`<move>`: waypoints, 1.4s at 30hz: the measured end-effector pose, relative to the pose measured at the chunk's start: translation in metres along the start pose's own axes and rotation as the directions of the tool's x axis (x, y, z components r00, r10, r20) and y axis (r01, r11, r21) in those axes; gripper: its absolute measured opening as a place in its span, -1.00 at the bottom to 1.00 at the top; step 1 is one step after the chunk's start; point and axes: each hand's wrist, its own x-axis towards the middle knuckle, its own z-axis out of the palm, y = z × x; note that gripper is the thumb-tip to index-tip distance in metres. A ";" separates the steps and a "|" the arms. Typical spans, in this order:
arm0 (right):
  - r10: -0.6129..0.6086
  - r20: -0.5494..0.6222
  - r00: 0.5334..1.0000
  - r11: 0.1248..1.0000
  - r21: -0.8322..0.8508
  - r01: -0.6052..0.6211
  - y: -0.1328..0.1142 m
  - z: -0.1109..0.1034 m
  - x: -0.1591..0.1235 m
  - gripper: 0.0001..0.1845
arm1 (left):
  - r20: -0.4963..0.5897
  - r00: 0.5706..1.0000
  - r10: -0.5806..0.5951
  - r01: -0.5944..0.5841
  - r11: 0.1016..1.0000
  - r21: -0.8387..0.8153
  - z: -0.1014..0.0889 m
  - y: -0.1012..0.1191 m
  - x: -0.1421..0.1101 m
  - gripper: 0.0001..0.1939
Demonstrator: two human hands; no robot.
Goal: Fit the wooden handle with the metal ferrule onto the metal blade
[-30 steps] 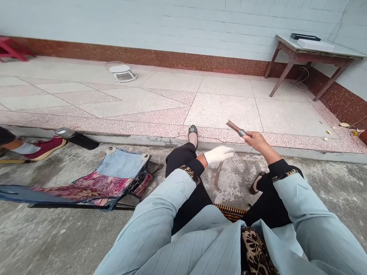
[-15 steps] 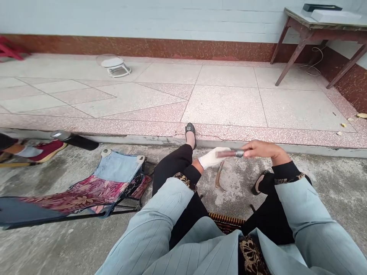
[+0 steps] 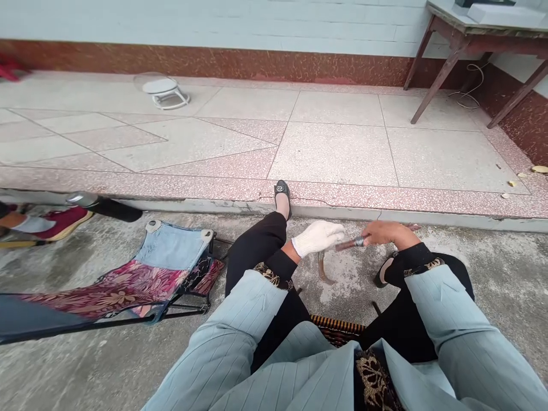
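My left hand [image 3: 320,237] wears a white knitted glove, its fingers closed. From beneath it a curved brown stick [image 3: 322,269] hangs down over the concrete, apparently held in the glove; its upper end is hidden. My bare right hand [image 3: 385,233] grips a brown rod-like tool [image 3: 346,245] with a silvery band round it. One end of this tool points at the gloved fingers, and a brown part also shows beyond the right hand. The tool is blurred, so its exact kind is unclear.
At left stand a folding fabric chair [image 3: 171,251] and a black bottle [image 3: 115,208], near another person's red shoe [image 3: 64,221]. A raised step edge [image 3: 222,206] runs ahead. Beyond are a small white stool [image 3: 165,91] and a wooden table [image 3: 460,34].
The tool has tilted, its near end dropping below the glove. My right hand has turned and sunk slightly. The curved stick's top has swung left. The whole view has shifted a little.
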 end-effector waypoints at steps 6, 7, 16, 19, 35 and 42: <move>-0.500 0.064 0.863 0.770 0.490 0.410 0.001 -0.012 -0.035 -0.60 | -0.039 0.998 -0.049 0.045 0.994 -0.097 -0.001 -0.006 -0.001 -0.65; -0.472 -0.096 0.877 0.709 0.550 0.442 0.004 -0.015 -0.039 -0.58 | -0.023 0.998 -0.058 0.055 0.992 -0.117 0.000 -0.005 0.000 -0.63; 0.252 -0.603 0.757 0.705 0.650 0.284 0.023 -0.015 -0.009 -0.76 | 0.137 0.989 0.057 -0.047 0.996 -0.073 0.010 0.009 0.008 -0.70; 0.279 -0.581 0.764 0.911 0.412 -0.019 0.016 -0.013 -0.003 -0.76 | 0.129 0.991 0.034 -0.031 0.999 -0.031 0.013 0.014 0.006 -0.69; -0.441 -0.150 0.885 0.707 0.550 0.445 0.012 -0.018 -0.040 -0.59 | -0.028 0.999 -0.024 0.018 0.983 -0.183 0.003 0.001 0.004 -0.64; 0.098 -0.565 0.819 0.749 0.583 0.313 0.029 -0.021 -0.021 -0.70 | 0.105 0.994 0.011 -0.004 0.997 -0.071 0.009 0.015 0.010 -0.63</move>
